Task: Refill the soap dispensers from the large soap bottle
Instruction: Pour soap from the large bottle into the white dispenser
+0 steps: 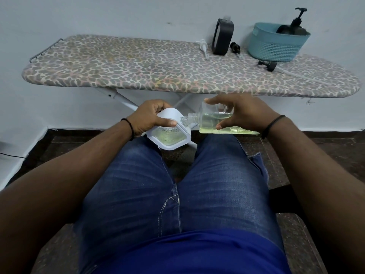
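My left hand (152,115) grips a white-framed soap dispenser (169,135) above my lap; it is tilted, with its open clear neck toward the right and pale green soap inside. My right hand (243,113) holds a clear large soap bottle (217,123) on its side, its threaded mouth (192,116) touching the dispenser's neck. Yellow-green soap lies along the bottle's lower side. A black dispenser (222,37) stands uncapped on the ironing board (138,66).
A teal basket (276,46) at the board's right end holds a dark bottle with a black pump (296,22). A white pump (204,48) and two black pump caps (235,47) (267,65) lie on the board. My legs in jeans fill the foreground.
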